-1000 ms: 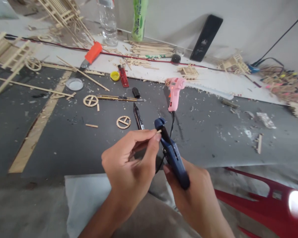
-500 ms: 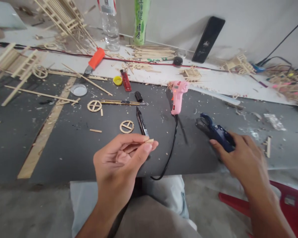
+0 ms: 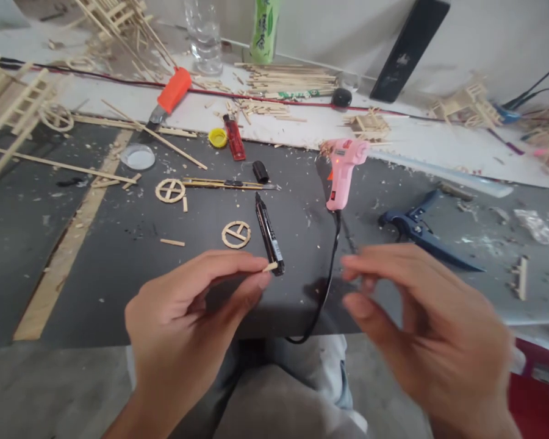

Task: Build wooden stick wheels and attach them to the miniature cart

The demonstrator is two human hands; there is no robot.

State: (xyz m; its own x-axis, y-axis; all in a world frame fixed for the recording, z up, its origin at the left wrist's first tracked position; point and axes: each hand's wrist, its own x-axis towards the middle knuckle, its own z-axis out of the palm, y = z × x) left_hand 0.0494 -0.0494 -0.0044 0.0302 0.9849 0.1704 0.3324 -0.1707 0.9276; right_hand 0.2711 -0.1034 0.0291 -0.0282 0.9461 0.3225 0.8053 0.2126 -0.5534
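Between thumb and forefinger, my left hand (image 3: 192,311) pinches a short wooden stick piece (image 3: 270,267) above the table's front part. My right hand (image 3: 421,311) is in the air to the right, thumb and fingers apart, with nothing between them. Beyond it lie dark blue cutter pliers (image 3: 421,235), their handles spread. Just past my left fingertips is an uncapped black marker (image 3: 268,235). A small wooden wheel ring with a partial cross (image 3: 236,235) lies beside the marker, and a wheel with a full cross (image 3: 170,191) is farther left.
A pink glue gun (image 3: 343,171) stands on the table, its black cord running to the front edge. A craft knife (image 3: 231,183), a red lighter (image 3: 235,139), an orange-handled scraper (image 3: 174,90) and a pile of sticks (image 3: 288,79) lie farther back. Wooden models (image 3: 22,110) stand at the left.
My right hand has let go of the blue pliers, now lying on the table with handles spread, and has moved left toward my left hand. My left hand still pinches the stick piece.
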